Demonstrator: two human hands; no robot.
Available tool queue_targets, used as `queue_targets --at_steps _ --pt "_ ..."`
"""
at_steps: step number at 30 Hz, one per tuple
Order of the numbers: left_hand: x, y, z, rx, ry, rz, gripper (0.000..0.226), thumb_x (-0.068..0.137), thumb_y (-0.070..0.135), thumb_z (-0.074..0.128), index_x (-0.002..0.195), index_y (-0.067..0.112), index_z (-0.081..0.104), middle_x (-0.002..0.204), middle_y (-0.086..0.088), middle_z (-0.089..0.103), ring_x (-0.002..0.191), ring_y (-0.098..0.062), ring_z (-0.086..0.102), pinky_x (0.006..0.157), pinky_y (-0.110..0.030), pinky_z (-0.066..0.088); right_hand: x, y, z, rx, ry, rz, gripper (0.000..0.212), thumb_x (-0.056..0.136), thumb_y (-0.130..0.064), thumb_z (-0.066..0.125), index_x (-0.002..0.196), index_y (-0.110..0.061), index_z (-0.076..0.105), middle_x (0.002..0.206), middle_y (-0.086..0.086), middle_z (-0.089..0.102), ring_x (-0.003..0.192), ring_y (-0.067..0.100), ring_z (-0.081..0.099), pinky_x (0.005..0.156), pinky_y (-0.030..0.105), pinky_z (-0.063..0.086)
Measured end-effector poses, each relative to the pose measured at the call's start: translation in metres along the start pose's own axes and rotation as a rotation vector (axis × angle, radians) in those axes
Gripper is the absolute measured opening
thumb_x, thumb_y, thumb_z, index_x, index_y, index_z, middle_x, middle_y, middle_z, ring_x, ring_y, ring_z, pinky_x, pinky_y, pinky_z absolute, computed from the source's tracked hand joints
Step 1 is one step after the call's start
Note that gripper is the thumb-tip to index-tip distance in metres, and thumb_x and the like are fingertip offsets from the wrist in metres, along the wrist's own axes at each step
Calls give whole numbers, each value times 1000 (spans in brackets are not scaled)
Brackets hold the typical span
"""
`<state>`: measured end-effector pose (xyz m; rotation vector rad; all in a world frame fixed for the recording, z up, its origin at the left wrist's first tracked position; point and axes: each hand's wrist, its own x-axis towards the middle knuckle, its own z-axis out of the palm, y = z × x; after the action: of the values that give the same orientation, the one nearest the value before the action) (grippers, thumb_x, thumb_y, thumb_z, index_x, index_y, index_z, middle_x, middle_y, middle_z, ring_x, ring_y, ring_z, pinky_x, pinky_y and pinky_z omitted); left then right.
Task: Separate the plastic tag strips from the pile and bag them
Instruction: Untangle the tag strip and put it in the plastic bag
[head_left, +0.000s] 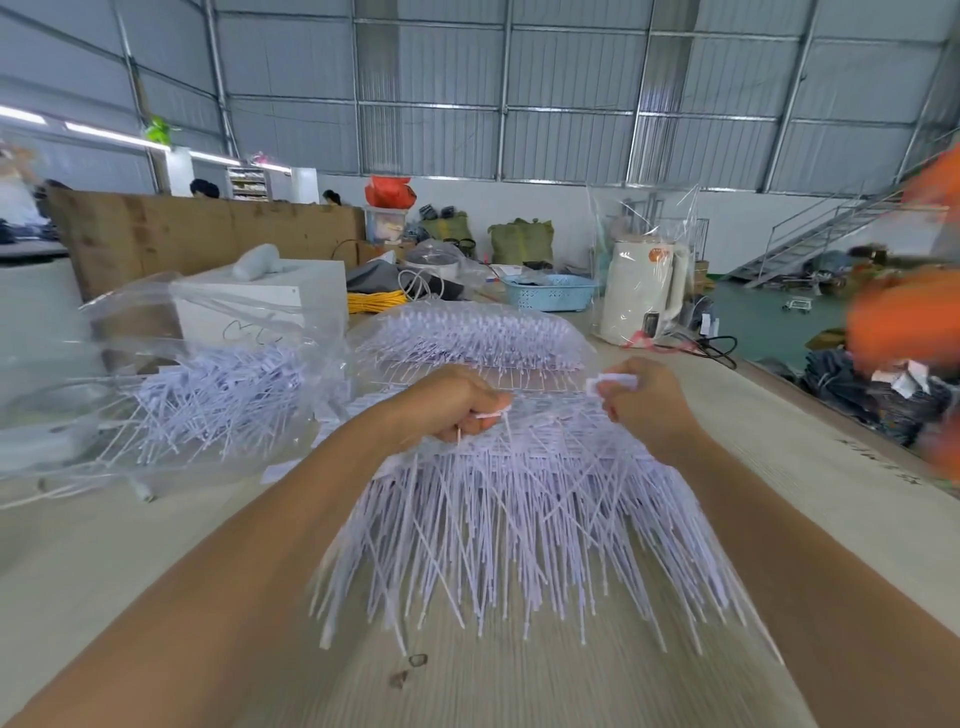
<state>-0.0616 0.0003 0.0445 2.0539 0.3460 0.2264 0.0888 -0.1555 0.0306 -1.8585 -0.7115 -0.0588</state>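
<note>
Your fingers (483, 410) curl under, hiding their tips among the strips (519, 519), whose lower ends smear with motion. At the right edge an orange shape (904, 322) is blurred and cut off. The bag (156, 364) runs off frame left.

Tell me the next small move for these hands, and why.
Probably pull the hands apart to free the strip: the left hand and right hand each pinch an end above the pile, and the open bag waits on the left.

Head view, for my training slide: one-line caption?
Both hands grip a tag strip above the pile; open bag left.
</note>
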Motion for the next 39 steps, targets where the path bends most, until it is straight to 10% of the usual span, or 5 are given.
queue_targets --at_steps 7,14,25,33,39 --pt "3 3 10 270 26 73 29 86 -6 48 72 16 61 62 -2 48 56 -14 41 54 -24 29 -12 -44 7 350 -304 108 3 87 4 58 86 3 61 73 14 59 61 20 54 58 30 46" --pt "2 6 13 276 54 183 46 85 1 59 113 23 30 96 -1 46 69 -15 52 52 -21 43 -18 -55 22 132 -398 65 13 85 -6 65 74 -11 61 76 9 61 65 14 53 59 25 44" --pt "1 -2 -2 281 184 168 21 83 22 71 95 13 56 76 1 61 61 -10 62 57 -16 47 -24 -56 33 244 -289 47 16 83 9 60 71 -2 57 61 15 55 48 19 49 48 27 40" --pt "0 -11 0 297 204 246 32 96 24 52 68 16 65 42 11 48 40 -1 38 49 -21 32 -24 -56 29 351 -305 125 33 81 11 62 110 -2 57 67 13 53 50 20 44 49 26 39" --pt "2 -9 5 282 263 195 44 94 33 54 53 21 56 38 8 47 44 -15 38 55 -26 32 -23 -57 29 237 -310 115 14 79 11 65 75 -1 59 61 13 54 45 16 47 44 22 41"
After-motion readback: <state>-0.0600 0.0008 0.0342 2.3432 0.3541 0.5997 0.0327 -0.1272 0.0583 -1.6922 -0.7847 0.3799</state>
